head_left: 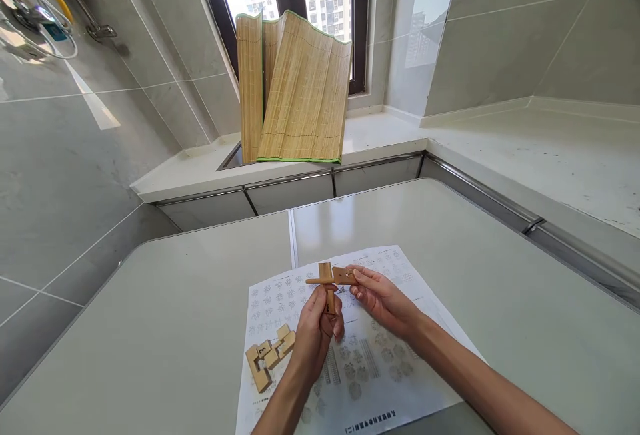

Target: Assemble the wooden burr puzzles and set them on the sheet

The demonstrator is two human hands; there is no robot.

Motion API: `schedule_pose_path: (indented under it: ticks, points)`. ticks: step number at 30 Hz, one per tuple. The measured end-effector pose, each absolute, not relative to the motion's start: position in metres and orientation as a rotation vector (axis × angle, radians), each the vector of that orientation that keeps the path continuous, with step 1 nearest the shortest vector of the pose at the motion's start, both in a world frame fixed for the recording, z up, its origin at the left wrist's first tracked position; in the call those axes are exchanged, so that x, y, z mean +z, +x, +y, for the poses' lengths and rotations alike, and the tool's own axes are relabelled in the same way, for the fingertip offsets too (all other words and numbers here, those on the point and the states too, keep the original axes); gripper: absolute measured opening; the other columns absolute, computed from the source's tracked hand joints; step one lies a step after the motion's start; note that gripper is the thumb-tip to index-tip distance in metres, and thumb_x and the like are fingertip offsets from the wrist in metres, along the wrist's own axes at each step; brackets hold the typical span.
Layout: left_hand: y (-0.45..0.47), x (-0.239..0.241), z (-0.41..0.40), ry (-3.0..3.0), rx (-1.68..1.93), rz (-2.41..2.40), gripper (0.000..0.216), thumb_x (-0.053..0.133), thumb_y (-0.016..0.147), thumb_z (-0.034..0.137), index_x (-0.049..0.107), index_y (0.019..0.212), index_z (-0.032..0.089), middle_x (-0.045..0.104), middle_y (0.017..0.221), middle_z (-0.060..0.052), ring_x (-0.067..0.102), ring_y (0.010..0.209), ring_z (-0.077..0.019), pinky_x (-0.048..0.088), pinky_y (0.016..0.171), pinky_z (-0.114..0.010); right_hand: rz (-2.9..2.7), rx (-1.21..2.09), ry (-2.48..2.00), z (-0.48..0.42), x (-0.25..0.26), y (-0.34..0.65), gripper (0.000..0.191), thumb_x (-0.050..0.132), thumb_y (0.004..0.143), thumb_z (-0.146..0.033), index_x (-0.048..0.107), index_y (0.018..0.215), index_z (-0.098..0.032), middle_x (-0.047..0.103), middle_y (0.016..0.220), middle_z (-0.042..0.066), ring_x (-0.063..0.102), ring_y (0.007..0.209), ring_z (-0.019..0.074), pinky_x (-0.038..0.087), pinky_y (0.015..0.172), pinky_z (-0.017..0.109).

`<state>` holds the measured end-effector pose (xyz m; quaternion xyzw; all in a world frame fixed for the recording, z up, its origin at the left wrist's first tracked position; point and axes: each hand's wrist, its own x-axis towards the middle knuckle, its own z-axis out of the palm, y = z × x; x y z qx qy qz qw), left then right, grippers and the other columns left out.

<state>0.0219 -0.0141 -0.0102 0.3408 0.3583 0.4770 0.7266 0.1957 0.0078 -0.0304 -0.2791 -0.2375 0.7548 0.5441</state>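
Observation:
My left hand (316,326) grips an upright wooden puzzle piece (327,274) by its lower end, with a thin piece crossing it horizontally. My right hand (379,294) pinches a flat notched wooden piece (344,276) and holds it against the right side of the upright one. Both hands hover above a printed instruction sheet (373,368) lying on the table. A loose heap of interlocked wooden pieces (269,354), one marked with the number 3, rests on the sheet's left edge, just left of my left wrist.
The pale table (165,328) has a seam down its middle. Beyond it runs a white counter (550,155) along grey tiled walls. A folded bamboo mat (295,95) leans against the window at a sink's edge.

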Motion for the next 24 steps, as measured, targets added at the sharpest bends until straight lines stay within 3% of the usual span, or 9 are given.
schedule_pose_path:
  ticks: [5, 13, 17, 24]
  points:
    - [0.022, -0.010, -0.016, 0.741, 1.044, 0.774, 0.044, 0.071, 0.093, 0.057, 0.053, 0.081, 0.018, 0.053, 0.068, 0.004, 0.040, 0.045, -0.0063, 0.038, 0.045, -0.021, -0.642, 1.794, -0.682, 0.005, -0.028, 0.195, 0.035, 0.091, 0.081, -0.038, 0.079, 0.106, -0.017, 0.071, 0.090, 0.004, 0.062, 0.069, 0.0110, 0.056, 0.068, 0.023]
    - [0.024, -0.008, -0.018, 0.804, 1.012, 0.823, 0.048, 0.066, 0.094, 0.063, 0.050, 0.079, 0.020, 0.051, 0.065, 0.005, 0.037, 0.044, -0.0066, 0.038, 0.045, -0.022, -0.733, 1.682, -0.743, 0.000, -0.023, 0.191, 0.037, 0.090, 0.082, -0.045, 0.077, 0.105, -0.019, 0.069, 0.080, 0.002, 0.064, 0.071, 0.0144, 0.054, 0.069, 0.028]
    - [0.027, -0.010, -0.020, 0.893, 1.027, 0.873, 0.048, 0.064, 0.094, 0.066, 0.053, 0.086, 0.020, 0.053, 0.066, 0.005, 0.041, 0.043, -0.0081, 0.039, 0.045, -0.023, -0.761, 1.609, -0.804, 0.001, -0.024, 0.192, 0.037, 0.090, 0.080, -0.047, 0.076, 0.101, -0.020, 0.069, 0.081, 0.001, 0.060, 0.066, 0.0139, 0.050, 0.065, 0.029]
    - [0.026, -0.019, -0.020, 0.956, 0.983, 0.864, 0.047, 0.063, 0.095, 0.065, 0.054, 0.091, 0.019, 0.055, 0.068, 0.003, 0.044, 0.045, -0.0087, 0.040, 0.047, -0.023, -0.903, 1.556, -0.926, 0.000, -0.023, 0.191, 0.040, 0.086, 0.082, -0.054, 0.076, 0.100, -0.020, 0.064, 0.065, -0.002, 0.054, 0.058, 0.0141, 0.046, 0.063, 0.030]
